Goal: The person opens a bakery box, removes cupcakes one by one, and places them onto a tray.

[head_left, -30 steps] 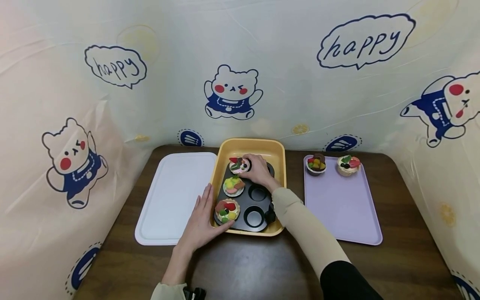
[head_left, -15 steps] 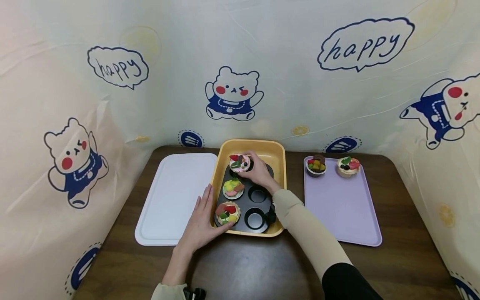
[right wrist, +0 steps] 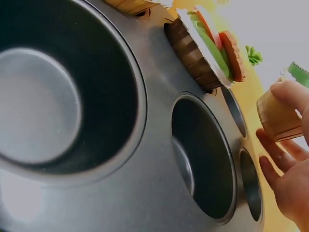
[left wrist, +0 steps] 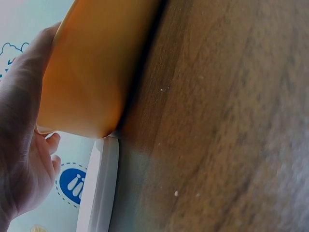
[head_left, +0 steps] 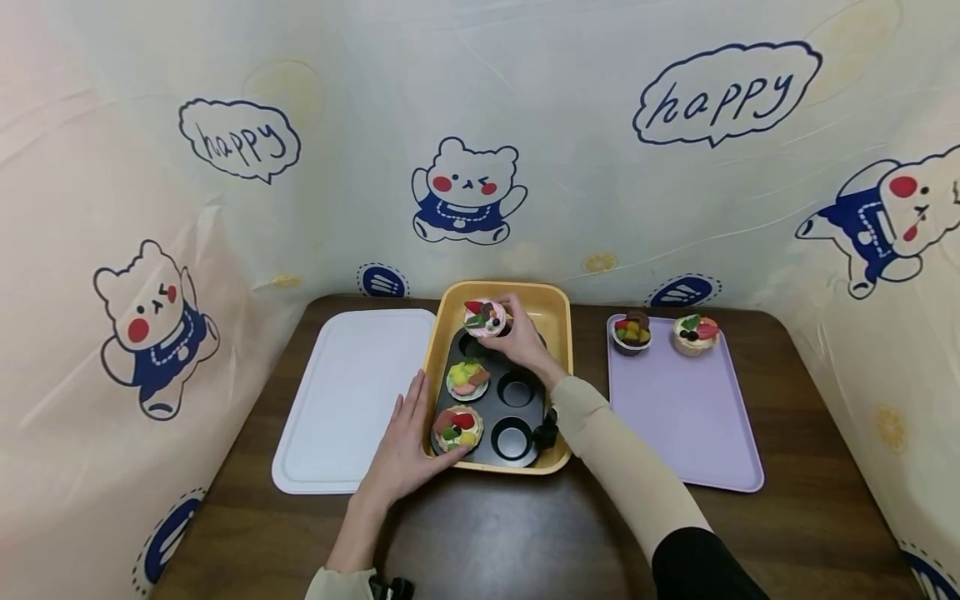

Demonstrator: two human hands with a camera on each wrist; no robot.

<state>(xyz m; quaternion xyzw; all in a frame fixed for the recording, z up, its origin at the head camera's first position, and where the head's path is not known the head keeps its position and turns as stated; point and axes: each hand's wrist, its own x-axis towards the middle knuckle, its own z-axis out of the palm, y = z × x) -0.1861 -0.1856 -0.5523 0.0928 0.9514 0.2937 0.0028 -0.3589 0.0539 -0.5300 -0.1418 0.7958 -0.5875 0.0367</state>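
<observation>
The right hand (head_left: pixel 525 340) grasps a pink-topped tart (head_left: pixel 483 319) in its fingers above the muffin tin (head_left: pixel 489 410); the left hand (head_left: pixel 403 446), fingers straight and released, rests against the yellow tray (head_left: pixel 517 290).

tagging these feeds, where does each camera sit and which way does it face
Head: on the head, facing forward and down at the yellow tray and muffin tin; left hand, right hand, sleeves show.
Left wrist: on that wrist, facing the yellow tray's outer side and wooden table; left hand shows.
Right wrist: on that wrist, facing across the muffin tin; right hand shows.
Head and right wrist share the held toy tart.
</observation>
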